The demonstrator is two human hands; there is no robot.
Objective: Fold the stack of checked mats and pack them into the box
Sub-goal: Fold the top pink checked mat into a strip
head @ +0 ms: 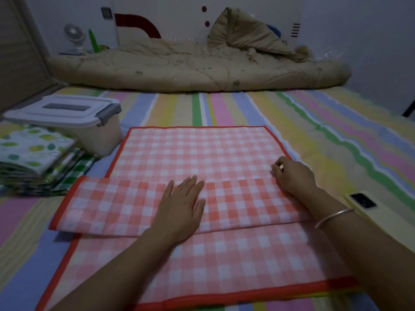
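Red-checked mat [197,149] lies mid-frame on the striped bed [336,135], only partly folded. The left hand [182,205] presses flat on the folded band and the right hand [294,176] pinches its edge. At left, the stack of mats [38,162] waits beside the lidded storage box [67,115], so packing seems not yet begun.

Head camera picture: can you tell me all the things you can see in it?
red checked mat: one, red and white, spread mid-bed, a fold across it
stack of mats: one pile, green patterns, left
box: one, white, grey latch, lid on, behind the stack
striped sheet: one, pastel, covers the bed
quilt: one, beige, far end
pillow: one, beige, against the wall
fan: one, white, far left
phone: one, yellow case, right
bracelet: one, silver, right wrist
left hand: flat on the fold
right hand: fingers curled, pinching the fold's right end
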